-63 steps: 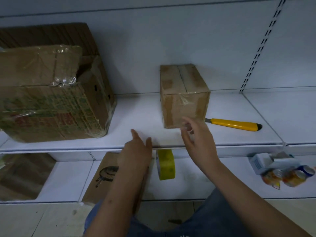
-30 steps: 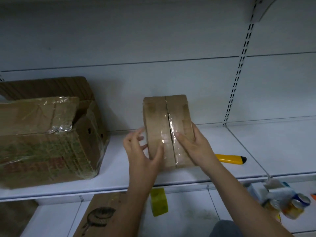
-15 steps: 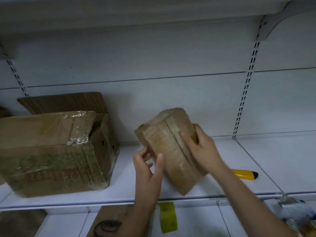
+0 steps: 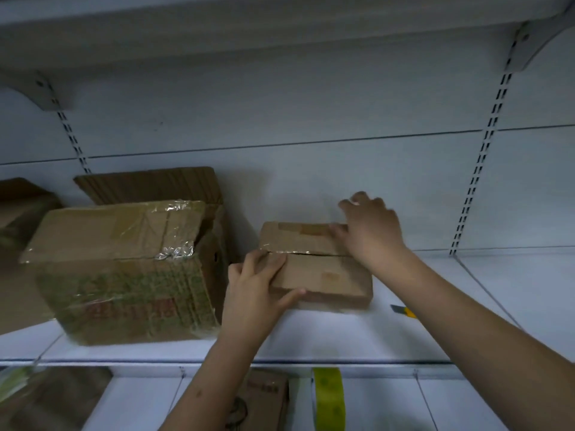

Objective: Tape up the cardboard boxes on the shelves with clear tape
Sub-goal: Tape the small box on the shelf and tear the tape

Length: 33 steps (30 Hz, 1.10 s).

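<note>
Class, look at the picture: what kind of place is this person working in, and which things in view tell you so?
Probably a shop or stockroom: white metal shelves hang on slotted wall uprights, with worn cardboard boxes stored on them.

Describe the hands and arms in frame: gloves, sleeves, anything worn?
Two bare hands, no gloves. The left hand and right hand show no rings, and neither wrist carries a watch or band. Both forearms are bare as far as the frame's bottom edge; no sleeve is in view. The left forearm has a small dark mark near the lower edge. No tools or straps are attached to either arm.
</note>
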Available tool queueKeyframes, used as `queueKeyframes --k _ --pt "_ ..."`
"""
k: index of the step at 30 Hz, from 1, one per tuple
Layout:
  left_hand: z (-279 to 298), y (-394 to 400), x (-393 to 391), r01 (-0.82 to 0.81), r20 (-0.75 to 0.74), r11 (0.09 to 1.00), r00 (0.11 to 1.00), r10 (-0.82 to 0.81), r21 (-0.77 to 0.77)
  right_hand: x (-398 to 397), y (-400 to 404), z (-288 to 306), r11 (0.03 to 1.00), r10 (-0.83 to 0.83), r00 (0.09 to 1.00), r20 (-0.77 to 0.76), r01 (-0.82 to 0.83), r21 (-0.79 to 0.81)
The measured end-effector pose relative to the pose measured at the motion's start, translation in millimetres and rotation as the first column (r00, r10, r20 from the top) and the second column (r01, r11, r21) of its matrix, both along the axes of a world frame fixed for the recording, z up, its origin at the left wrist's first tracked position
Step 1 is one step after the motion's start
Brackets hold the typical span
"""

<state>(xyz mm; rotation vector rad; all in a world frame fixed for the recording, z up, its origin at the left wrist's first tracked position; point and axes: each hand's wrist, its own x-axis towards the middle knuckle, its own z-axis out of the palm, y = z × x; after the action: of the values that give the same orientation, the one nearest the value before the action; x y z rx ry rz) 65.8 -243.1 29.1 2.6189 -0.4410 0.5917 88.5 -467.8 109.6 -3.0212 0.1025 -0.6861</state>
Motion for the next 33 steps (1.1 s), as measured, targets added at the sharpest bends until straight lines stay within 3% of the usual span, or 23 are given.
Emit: queueKeyframes --k 2,5,9,10,12,14,16,18,21,24,25,27,29,31,33 --pt "0.6 -9.1 2.5 -0.018 0.002 1.0 1.0 0.018 -0.011 -20.3 -10.9 -15.4 0.953 -0.047 0.998 -0.037 0.056 0.298" --pt "9.4 -24.9 4.1 0.024 0.001 0.996 1.0 -0.024 -0.081 -24.6 -21.8 -41.8 0.781 0.04 0.982 -0.183 0.084 0.619" --pt "22.2 -41.3 -4.0 0.283 0.058 0.902 0.958 -0.28 -0.325 1.4 -33.4 -54.7 0.717 0.028 0.996 -0.08 0.036 0.696" --pt "22.8 -40.8 -2.8 0.301 0.13 0.895 0.953 -0.272 -0.33 8.5 -34.4 -54.3 0.725 0.012 0.999 -0.05 0.026 0.688" --pt "19.9 -34.3 10.0 0.177 0.178 0.931 0.976 -0.125 -0.318 15.2 -26.4 -48.8 0.772 0.047 0.998 -0.043 -0.008 0.636" --pt "19.7 -26.1 22.0 0.009 -0.067 0.93 0.997 -0.036 -0.368 20.4 -13.0 -52.9 0.753 0.138 0.979 -0.147 -0.007 0.658" --pt "16.6 -26.9 20.8 -0.046 -0.334 0.861 0.931 -0.147 -0.507 25.0 -2.8 -61.6 0.562 0.258 0.95 -0.176 0.001 0.827" --pt "9.7 -30.9 12.0 0.032 -0.295 0.872 0.935 -0.2 -0.489 30.1 -3.1 -66.0 0.433 0.314 0.942 -0.121 -0.029 0.901" --pt "3.7 -26.0 8.6 0.114 -0.282 0.852 0.914 -0.292 -0.512 35.0 -10.9 -65.5 0.456 0.293 0.949 -0.117 -0.031 0.889" --pt "-3.8 -19.5 2.3 0.109 -0.277 0.724 0.877 -0.393 -0.682 21.8 -11.0 -78.2 0.464 0.056 0.995 0.081 -0.098 0.88" --pt "-11.4 -17.9 -5.0 0.055 -0.23 0.686 0.92 -0.317 -0.725 8.0 -9.2 -85.9 0.463 -0.058 0.984 0.169 -0.123 0.878" --pt "-38.3 -14.5 -31.2 -0.111 -0.141 0.614 0.99 -0.001 -0.781 -26.7 -7.3 -110.3 0.52 -0.206 0.945 0.254 -0.114 0.846" --pt "-70.5 -19.6 -66.6 -0.297 -0.239 0.508 0.954 0.178 -0.808 -58.3 -3.5 -136.6 0.68 -0.122 0.96 0.253 -0.105 0.726" --pt "-101.1 -33.9 -91.7 -0.456 -0.454 0.462 0.882 0.124 -0.761 -72.2 2.1 -160.2 0.803 0.083 0.989 0.126 -0.141 0.58" --pt "-116.9 -48.8 -101.2 -0.537 -0.601 0.504 0.798 0.043 -0.677 -72.8 7.0 -174.8 0.864 0.21 0.978 0.019 -0.194 0.464"
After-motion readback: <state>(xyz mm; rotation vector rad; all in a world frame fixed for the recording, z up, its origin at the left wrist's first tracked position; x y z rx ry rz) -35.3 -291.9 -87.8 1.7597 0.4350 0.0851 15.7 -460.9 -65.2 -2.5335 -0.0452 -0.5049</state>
